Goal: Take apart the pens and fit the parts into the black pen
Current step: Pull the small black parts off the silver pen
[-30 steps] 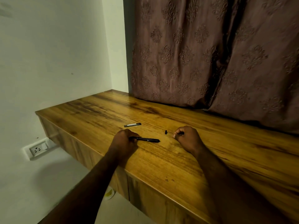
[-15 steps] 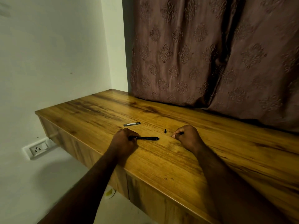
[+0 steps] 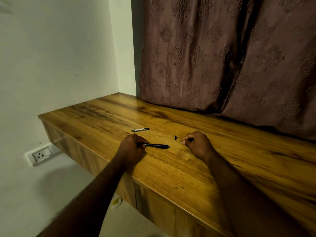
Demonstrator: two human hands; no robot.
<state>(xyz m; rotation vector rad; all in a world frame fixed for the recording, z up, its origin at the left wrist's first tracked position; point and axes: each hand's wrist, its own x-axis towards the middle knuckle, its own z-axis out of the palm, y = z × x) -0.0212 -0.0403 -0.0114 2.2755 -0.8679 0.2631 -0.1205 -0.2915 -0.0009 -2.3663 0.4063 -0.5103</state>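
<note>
My left hand [image 3: 132, 147] grips one end of a black pen [image 3: 156, 145], which lies flat on the wooden desk [image 3: 188, 168] and points right. My right hand [image 3: 196, 145] pinches a thin pen part between thumb and fingers; only a dark tip [image 3: 191, 139] shows beyond the knuckles. A small black pen piece [image 3: 175, 137] lies on the desk between the two hands, just left of my right hand. A grey and black pen section [image 3: 140, 129] lies farther back, beyond my left hand.
Brown patterned curtains [image 3: 222, 57] hang down to the desk's back edge. A white wall [image 3: 59, 57] stands at the left, with a socket plate [image 3: 41, 155] low down. The desk's front edge runs diagonally under my forearms. A pale object [image 3: 116, 201] lies on the floor.
Both hands stay almost still. The black pen in my left hand has levelled slightly on the desk. My right hand keeps its pinch.
</note>
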